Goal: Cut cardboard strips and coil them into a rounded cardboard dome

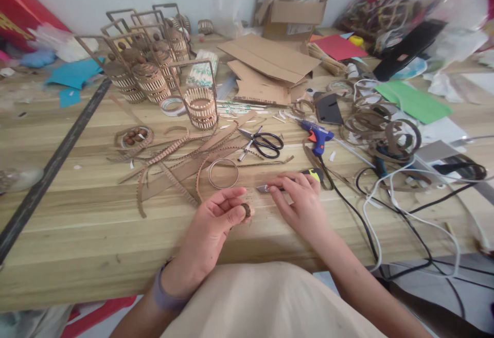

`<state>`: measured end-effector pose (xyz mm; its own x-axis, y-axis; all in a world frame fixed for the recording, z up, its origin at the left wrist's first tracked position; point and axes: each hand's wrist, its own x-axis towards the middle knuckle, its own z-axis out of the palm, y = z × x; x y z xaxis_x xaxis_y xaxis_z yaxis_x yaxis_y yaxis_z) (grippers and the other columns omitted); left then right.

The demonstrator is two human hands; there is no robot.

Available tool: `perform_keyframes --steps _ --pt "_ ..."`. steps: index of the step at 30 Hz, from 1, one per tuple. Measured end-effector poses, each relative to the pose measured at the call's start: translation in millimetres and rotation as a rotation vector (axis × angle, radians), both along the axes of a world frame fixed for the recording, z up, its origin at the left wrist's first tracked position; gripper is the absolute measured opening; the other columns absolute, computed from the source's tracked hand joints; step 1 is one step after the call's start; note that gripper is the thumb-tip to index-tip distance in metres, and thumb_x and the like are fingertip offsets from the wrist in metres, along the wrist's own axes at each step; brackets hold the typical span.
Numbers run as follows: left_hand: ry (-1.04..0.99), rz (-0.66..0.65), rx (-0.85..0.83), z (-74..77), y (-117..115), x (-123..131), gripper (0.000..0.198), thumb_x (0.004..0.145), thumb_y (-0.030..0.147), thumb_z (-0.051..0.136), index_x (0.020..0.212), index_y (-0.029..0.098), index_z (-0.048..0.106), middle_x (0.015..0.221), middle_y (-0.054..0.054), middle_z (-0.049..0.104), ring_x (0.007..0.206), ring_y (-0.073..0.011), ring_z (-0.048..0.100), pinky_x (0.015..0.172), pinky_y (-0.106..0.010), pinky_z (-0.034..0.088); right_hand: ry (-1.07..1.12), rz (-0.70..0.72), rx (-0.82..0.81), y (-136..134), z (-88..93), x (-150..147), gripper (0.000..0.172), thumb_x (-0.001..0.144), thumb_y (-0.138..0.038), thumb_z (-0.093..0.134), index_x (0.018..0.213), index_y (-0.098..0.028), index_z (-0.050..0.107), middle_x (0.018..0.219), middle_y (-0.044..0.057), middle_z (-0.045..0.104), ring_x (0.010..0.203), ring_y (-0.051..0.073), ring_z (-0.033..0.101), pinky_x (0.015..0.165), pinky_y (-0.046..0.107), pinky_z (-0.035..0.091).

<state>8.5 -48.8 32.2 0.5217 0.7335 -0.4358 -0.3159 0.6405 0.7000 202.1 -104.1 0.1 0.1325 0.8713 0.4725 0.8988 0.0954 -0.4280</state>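
My left hand (216,222) pinches a small round dark-brown piece (246,211) between thumb and fingers, with a paler bit showing at its edge. It may be a small coil, but I cannot tell. My right hand (299,201) is curled over a utility knife (315,174) with a yellow-green end, fingers and thumb on its body. The knife's grey blade end (263,189) points left toward my left hand. Just beyond my hands lies a thin ring (223,173), with black-handled scissors (267,145) farther off.
A blue glue gun (317,136) and tangled cables (401,209) lie right. Cardboard strips (173,176) spread left of centre, near a small basket of brown balls (134,137). Handled stick-sided lanterns (152,78) stand at the back left. Cardboard sheets (270,57) lie at the back.
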Motion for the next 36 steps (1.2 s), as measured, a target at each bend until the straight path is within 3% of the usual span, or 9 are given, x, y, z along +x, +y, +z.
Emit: perform_keyframes --steps 3,7,10,15,18,21,26,30,36 --pt "-0.018 0.062 -0.020 -2.3 2 0 0.039 0.059 0.023 0.092 0.094 0.018 0.076 0.071 0.002 0.070 0.069 -0.0103 0.063 0.070 -0.022 0.046 0.020 -0.023 0.045 -1 -1.0 2 0.020 0.092 -0.010 0.049 0.091 -0.024 0.064 0.090 0.003 0.074 0.100 0.025 0.064 0.089 0.044 0.037" --pt "-0.039 0.085 -0.037 -3.2 4 2 0.037 0.060 0.022 0.092 0.093 0.018 0.076 0.069 0.003 0.069 0.070 -0.0105 0.063 0.072 -0.022 0.046 0.091 -0.055 0.128 -5 3.0 4 0.025 0.085 -0.003 0.046 0.076 -0.024 0.055 0.072 -0.001 0.065 0.073 0.019 0.059 0.074 0.036 0.040" --pt "-0.048 0.084 -0.043 -2.2 4 3 0.036 0.059 0.022 0.092 0.091 0.018 0.076 0.068 0.003 0.069 0.069 -0.0105 0.062 0.071 -0.022 0.046 0.130 -0.058 0.112 -6 4.5 5 0.024 0.085 -0.004 0.046 0.073 -0.024 0.053 0.067 -0.003 0.064 0.067 0.018 0.058 0.071 0.035 0.039" --pt "-0.058 0.092 -0.053 -3.7 4 4 0.035 0.060 0.022 0.092 0.091 0.018 0.077 0.070 0.001 0.071 0.071 -0.0111 0.062 0.074 -0.023 0.046 0.153 -0.066 0.014 -3 -1.0 4 0.024 0.096 -0.019 0.047 0.075 -0.024 0.058 0.069 -0.001 0.067 0.071 0.019 0.061 0.075 0.037 0.039" --pt "-0.052 0.116 -0.074 -5.6 4 5 0.037 0.059 0.021 0.092 0.092 0.017 0.077 0.071 0.002 0.070 0.069 -0.0099 0.060 0.073 -0.022 0.046 0.118 -0.068 0.055 -4 -1.1 -1 0.020 0.094 -0.012 0.048 0.084 -0.024 0.061 0.080 0.001 0.070 0.081 0.021 0.061 0.081 0.039 0.039" --pt "-0.046 0.128 -0.100 -5.7 4 6 0.038 0.058 0.021 0.093 0.092 0.017 0.077 0.071 0.003 0.069 0.066 -0.0080 0.058 0.069 -0.019 0.045 0.052 0.028 0.154 -6 3.1 -11 0.022 0.090 -0.004 0.049 0.092 -0.024 0.059 0.083 0.001 0.070 0.084 0.019 0.060 0.081 0.038 0.038" --pt "-0.074 0.129 -0.127 -1.6 5 9 0.039 0.056 0.022 0.093 0.090 0.018 0.077 0.070 0.004 0.067 0.062 -0.0076 0.056 0.063 -0.017 0.045 -0.188 0.278 0.382 -7 4.5 -30 0.017 0.087 -0.010 0.066 0.098 -0.021 0.062 0.085 0.000 0.070 0.088 0.018 0.059 0.081 0.037 0.037" --pt "-0.125 0.108 -0.163 0.4 4 10 0.037 0.057 0.023 0.093 0.090 0.018 0.076 0.071 0.003 0.066 0.063 -0.0076 0.056 0.062 -0.017 0.046 -0.301 0.325 0.451 -3 3.6 -38 0.014 0.089 -0.009 0.062 0.098 -0.020 0.062 0.083 0.001 0.066 0.085 0.017 0.055 0.074 0.034 0.038" --pt "-0.172 0.069 -0.198 0.6 4 10 0.039 0.059 0.023 0.092 0.093 0.017 0.074 0.074 0.003 0.067 0.064 -0.0074 0.058 0.060 -0.016 0.046 -0.267 0.353 0.465 1 7.9 -42 0.012 0.092 -0.009 0.059 0.092 -0.019 0.065 0.082 0.000 0.067 0.082 0.015 0.054 0.071 0.034 0.037"
